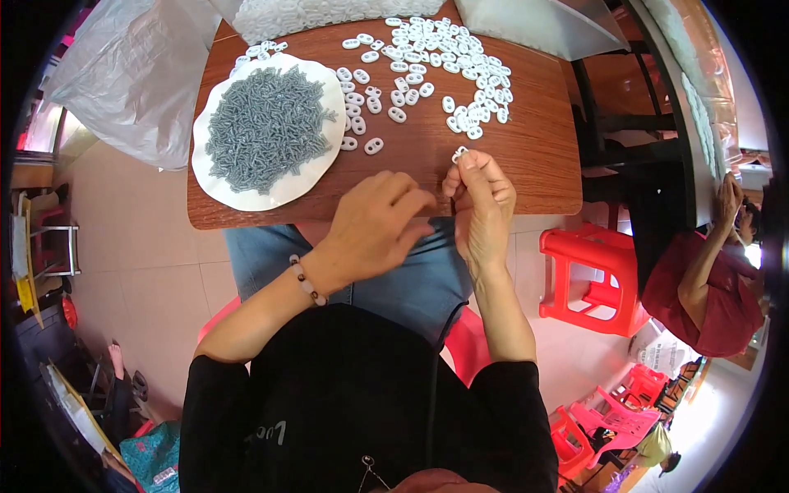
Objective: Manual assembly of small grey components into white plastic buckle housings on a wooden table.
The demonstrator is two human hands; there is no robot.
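My right hand (483, 201) is closed, with thumb and forefinger pinching a small white plastic piece (459, 154) above the table's near edge. To its left, my left hand (374, 222) hovers at the table edge, slightly blurred. Its thumb stands apart from the bent fingers, and nothing shows between them. Farther off lie many loose white oval pieces (397, 114), each with two holes. A white wavy-rimmed plate (331, 156) at the left bears a heap of small grey rod-like pieces (267, 127), too small to make out exactly.
The brown wooden table (542, 156) has white bags along its far edge. A translucent plastic bag (123, 82) hangs at the left. Right of my legs stands a red plastic stool (588, 279). Another person (707, 287) in dark red sits at the far right.
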